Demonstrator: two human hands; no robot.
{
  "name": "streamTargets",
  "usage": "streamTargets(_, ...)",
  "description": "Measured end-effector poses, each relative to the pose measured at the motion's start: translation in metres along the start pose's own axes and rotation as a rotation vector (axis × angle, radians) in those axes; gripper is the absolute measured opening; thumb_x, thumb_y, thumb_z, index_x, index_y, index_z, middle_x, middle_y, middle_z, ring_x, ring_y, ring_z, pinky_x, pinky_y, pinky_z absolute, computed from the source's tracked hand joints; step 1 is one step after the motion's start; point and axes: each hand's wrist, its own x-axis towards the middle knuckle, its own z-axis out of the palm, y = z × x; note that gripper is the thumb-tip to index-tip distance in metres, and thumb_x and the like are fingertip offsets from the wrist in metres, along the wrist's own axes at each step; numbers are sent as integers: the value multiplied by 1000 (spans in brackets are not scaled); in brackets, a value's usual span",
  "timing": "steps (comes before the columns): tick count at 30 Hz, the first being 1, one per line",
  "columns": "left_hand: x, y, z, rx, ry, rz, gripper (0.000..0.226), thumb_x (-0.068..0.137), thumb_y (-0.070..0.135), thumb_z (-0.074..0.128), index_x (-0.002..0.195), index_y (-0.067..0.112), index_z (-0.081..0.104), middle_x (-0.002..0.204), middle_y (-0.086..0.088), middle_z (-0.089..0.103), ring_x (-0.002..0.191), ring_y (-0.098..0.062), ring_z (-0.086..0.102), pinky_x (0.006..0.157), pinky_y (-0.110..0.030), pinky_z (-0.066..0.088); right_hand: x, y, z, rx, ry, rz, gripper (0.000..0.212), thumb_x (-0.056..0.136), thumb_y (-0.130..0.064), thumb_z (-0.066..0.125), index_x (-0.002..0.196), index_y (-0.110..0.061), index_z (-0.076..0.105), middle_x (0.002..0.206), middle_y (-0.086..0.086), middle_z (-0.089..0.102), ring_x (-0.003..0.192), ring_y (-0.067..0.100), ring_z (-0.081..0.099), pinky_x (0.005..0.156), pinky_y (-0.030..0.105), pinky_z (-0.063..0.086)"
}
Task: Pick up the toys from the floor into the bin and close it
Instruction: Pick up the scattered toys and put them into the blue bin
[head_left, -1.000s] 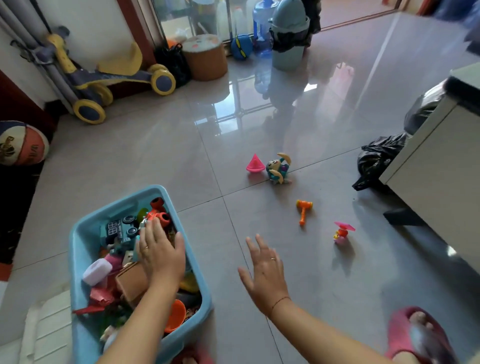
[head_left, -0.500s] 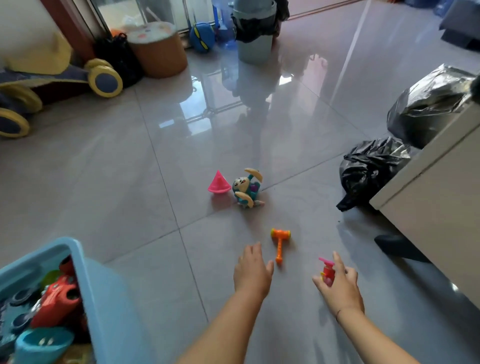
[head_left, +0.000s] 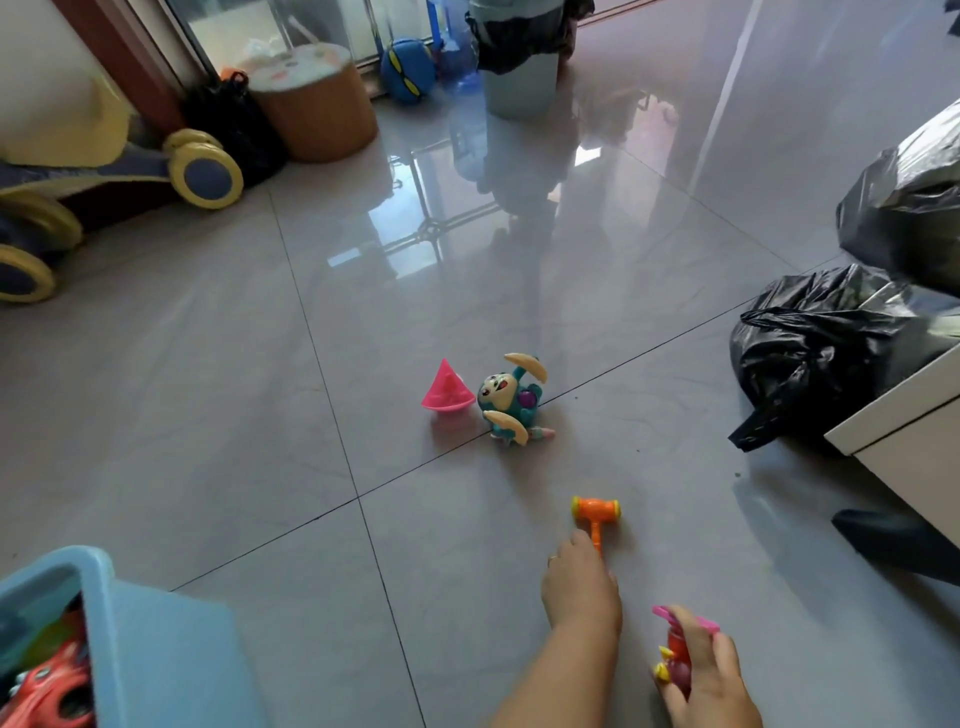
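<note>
Fingers (head_left: 575, 543) of the left hand (head_left: 582, 590) curl down over the near end of the orange hammer (head_left: 596, 512), which lies flat on the floor (head_left: 260, 415). Whether they have closed on its handle I cannot tell. The right hand (head_left: 709, 680) has its fingers pinched round a small red toy with a pink top (head_left: 675, 644), close to the floor.

This looks like the gathering step, with two toys taken at once. Next, I judge, the left fingers must clamp the thin handle. Then both hands carry across to the blue bin (head_left: 156, 649) at the floor's near left corner. The bin stands open and holds a red toy (head_left: 49, 691) among others; no lid shows. A pink cone (head_left: 447, 392) and a blue monkey toy (head_left: 511, 402) lie side by side further out, mid-floor.
</note>
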Motion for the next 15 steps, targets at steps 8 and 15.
streamTargets(8,-26,-44,3,-104,-41,-132,12,94,24,45,102,20,52,117,-9,62,113,-30,57,89,-34,45,-1,15,18,29,-58,57,85,52,17,71,106,-45,50,90,0,53,76,-17,55,69,-14,28)
streamTargets(15,-110,-86,-37,-415,135,-164,19,89,27,52,75,31,39,71,9,49,71,-8,53,62,-19,40,14,-18,75,402,-126,237,50,70,1,76,94,-41,66,99,24,56,64,30,68,51,13,45)
